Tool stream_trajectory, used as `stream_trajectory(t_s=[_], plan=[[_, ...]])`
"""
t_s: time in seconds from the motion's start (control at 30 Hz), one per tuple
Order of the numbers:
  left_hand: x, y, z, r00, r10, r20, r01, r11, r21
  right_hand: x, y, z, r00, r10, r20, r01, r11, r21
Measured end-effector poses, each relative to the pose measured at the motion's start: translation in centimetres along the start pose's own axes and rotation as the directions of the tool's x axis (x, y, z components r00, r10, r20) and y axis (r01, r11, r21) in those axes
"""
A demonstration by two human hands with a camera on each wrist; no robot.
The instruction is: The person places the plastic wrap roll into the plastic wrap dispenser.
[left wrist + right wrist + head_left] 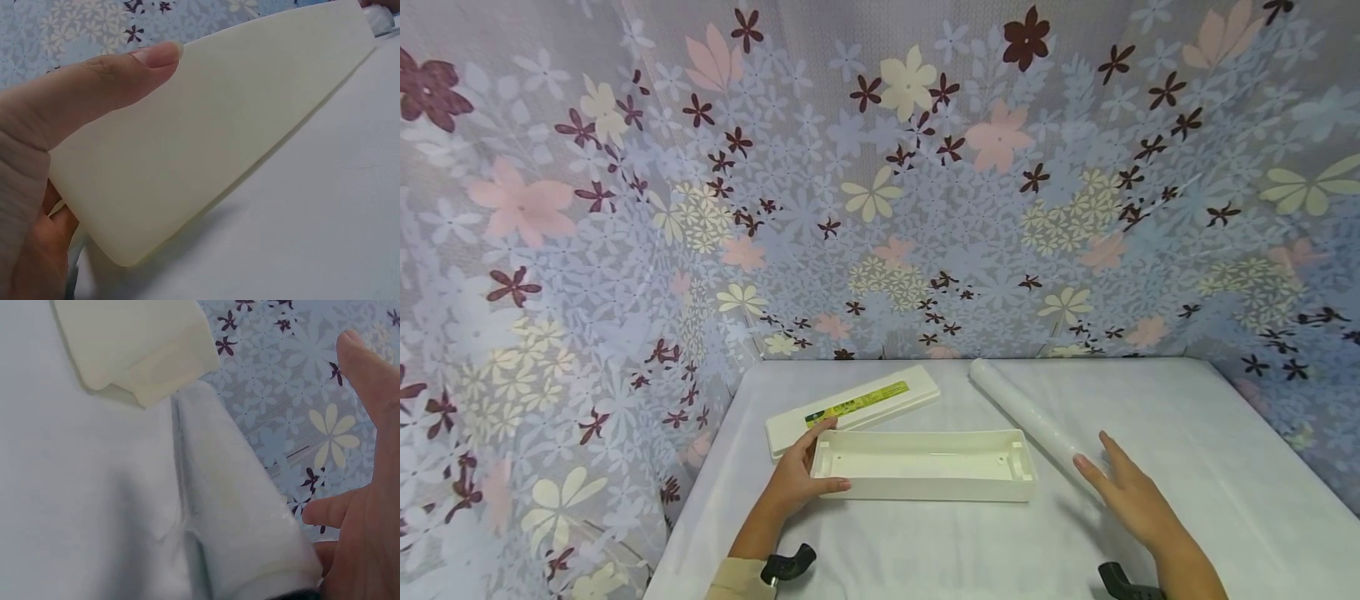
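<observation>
My left hand (796, 479) grips the left end of a long, cream plastic box (925, 490), thumb on the near wall and fingers round the far corner. The box is lidless, with small notched holders inside each end. In the left wrist view the thumb lies flat along the box's wall (206, 112). To the right, a roll of plastic wrap (1026, 410) lies slantwise on the table. My right hand (1135, 498) is spread over the near end of the roll, thumb and fingers apart; its fingers show beside the roll (237, 494) in the right wrist view.
Behind the box a matching cream lid (895, 406) with a yellow-green label lies at a slant. A white cloth covers the table (955, 550). A flowered curtain (820, 275) hangs along the back and sides.
</observation>
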State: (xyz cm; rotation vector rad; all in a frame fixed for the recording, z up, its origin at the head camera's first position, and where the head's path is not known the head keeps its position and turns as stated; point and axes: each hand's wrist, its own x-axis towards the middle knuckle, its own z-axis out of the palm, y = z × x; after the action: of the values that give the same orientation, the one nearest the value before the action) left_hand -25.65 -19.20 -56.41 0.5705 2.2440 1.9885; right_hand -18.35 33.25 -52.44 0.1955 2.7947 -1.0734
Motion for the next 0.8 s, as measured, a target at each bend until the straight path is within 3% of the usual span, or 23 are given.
stream_trajectory(t_s=[0.4,0.8], plan=[[0.1,-0.3,-0.1,0.999,-0.028,-0.042,0.027,0.999,-0.031,-0.3,1.0,1.5,0.993,-0.036,-0.117,0.037,0.999,0.008],[0.0,-0.3,0.3,1.000,-0.012,-0.028,0.011,0.999,-0.045,-0.5,1.3,3.2,0.961,0.021,-0.277,-0.022,1.000,-0.003]])
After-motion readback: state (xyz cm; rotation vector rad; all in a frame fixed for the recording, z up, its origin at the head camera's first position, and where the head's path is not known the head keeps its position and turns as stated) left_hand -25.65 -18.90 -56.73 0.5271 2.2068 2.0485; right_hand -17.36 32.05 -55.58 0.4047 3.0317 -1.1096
